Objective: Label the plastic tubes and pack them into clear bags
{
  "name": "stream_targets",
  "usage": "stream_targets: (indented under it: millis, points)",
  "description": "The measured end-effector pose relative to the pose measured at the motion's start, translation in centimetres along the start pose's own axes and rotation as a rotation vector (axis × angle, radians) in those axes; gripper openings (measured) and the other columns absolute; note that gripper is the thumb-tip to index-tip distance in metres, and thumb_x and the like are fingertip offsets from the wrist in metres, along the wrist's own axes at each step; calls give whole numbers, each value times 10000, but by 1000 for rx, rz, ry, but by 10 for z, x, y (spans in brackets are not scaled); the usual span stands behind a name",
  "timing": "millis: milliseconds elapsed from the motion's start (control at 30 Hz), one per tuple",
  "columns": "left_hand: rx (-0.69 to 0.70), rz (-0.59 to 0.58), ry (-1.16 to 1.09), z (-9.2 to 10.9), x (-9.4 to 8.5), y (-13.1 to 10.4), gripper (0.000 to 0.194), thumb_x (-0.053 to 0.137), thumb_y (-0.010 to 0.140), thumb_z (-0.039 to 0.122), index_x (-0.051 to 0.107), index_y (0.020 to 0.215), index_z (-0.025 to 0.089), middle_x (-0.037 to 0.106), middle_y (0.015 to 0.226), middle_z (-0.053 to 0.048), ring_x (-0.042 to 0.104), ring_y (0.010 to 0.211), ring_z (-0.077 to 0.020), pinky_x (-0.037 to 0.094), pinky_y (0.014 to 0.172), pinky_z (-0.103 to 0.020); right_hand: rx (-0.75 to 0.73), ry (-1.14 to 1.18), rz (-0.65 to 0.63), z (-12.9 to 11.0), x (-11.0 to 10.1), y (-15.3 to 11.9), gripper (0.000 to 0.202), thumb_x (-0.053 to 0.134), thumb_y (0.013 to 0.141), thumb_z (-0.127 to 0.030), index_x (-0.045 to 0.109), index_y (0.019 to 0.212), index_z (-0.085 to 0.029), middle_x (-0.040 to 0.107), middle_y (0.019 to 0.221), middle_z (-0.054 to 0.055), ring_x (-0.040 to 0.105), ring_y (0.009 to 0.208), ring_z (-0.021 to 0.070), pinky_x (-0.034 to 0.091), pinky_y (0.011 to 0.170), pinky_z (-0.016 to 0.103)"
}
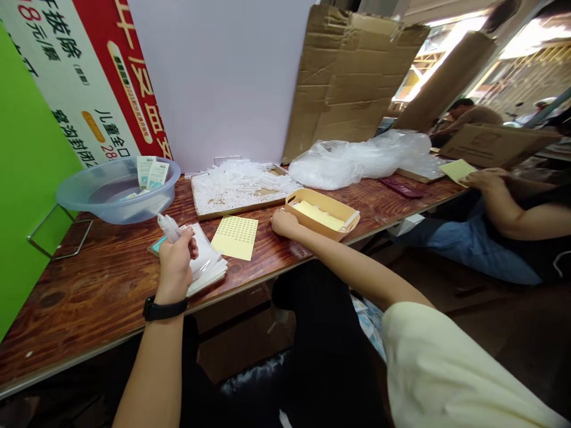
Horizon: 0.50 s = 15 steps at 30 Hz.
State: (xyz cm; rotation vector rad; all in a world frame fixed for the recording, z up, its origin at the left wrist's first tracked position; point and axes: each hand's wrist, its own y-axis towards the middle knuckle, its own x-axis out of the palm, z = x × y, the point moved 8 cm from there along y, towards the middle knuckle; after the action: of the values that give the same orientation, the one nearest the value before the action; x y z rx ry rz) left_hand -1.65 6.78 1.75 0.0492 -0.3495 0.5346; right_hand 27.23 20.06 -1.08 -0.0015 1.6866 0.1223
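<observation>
My left hand [175,260] is closed around a crumpled piece of clear plastic [168,226] that sticks up past the thumb. It is above a stack of white, plastic-wrapped sheets or packets [209,261] near the table's front edge. A yellow sheet with rows of small dots [235,238] lies flat just right of the stack. My right hand [285,224] is curled shut against the left front corner of a yellow basket [319,224]. What its fingers hold, if anything, is hidden. Pale yellow sheets [319,214] lie inside the basket.
Behind stands a tray [223,209] heaped with small white plastic pieces [241,184]. A translucent blue basin [107,202] holding packets is at left. Clear plastic bags [343,163] and a dark red phone-like object [400,188] lie farther right. A co-worker's hand [484,178] holds another yellow sheet.
</observation>
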Motion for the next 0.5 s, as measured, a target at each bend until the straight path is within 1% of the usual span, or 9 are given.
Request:
stream_targets:
  millis: [67,100,167,233,300,333,367,433,500]
  points:
    - [-4,-8,9,-1,0,0,284,722,547,298,514,670,150,464,470,66,393,389,-54,270,365,-170,45,-3,-7,-1,15,-5,318,564,912,-379,612,1073,-109,627,1098,107,612,992,202,496,888,412]
    - [-4,-11,11,0,0,0,291,726,546,305,515,670,149,463,470,66,393,389,-55,273,366,-172,52,0,5,0,17,-7,315,556,916,-382,614,1071,-113,630,1095,105,612,991,200,494,890,413]
    - [5,-12,10,2,-1,1,302,733,544,313,513,669,149,464,473,66,394,393,-54,277,369,-172,35,12,50,2,12,-13,290,527,930,-370,627,1051,-126,651,1065,97,619,980,199,483,894,407]
    - [14,-6,-1,6,-4,2,296,730,547,303,508,669,150,466,478,65,394,396,-53,276,370,-171,-6,30,116,8,-4,-17,248,492,940,-329,655,1008,-154,682,1019,75,630,964,190,468,899,358]
    - [15,8,-9,9,-8,4,278,724,552,281,513,677,149,469,477,63,398,399,-55,275,371,-171,-28,43,207,19,-29,-20,261,438,946,-282,669,1002,-173,701,1001,64,637,954,178,457,889,292]
    - [17,17,-12,10,-11,6,275,724,551,272,517,683,148,469,474,63,400,402,-57,275,371,-171,-20,44,262,28,-43,-20,289,404,950,-268,663,1031,-170,701,1016,70,638,957,179,454,884,276]
    - [24,27,-19,12,-14,7,279,729,546,266,520,688,149,468,472,63,401,405,-59,276,372,-170,2,40,320,39,-58,-19,327,361,956,-260,645,1082,-155,693,1046,90,636,966,187,454,883,279]
    - [46,32,-50,17,-18,10,310,751,531,265,520,703,150,472,474,64,404,414,-59,280,376,-167,72,20,430,66,-82,-16,415,268,961,-237,582,1191,-94,652,1132,165,617,1027,234,444,908,341]
    - [46,-6,-102,20,-18,11,355,775,536,302,520,729,151,478,485,64,406,417,-55,280,382,-162,125,-8,484,93,-94,-13,461,222,946,-204,553,1226,-47,606,1184,237,588,1090,291,422,931,426]
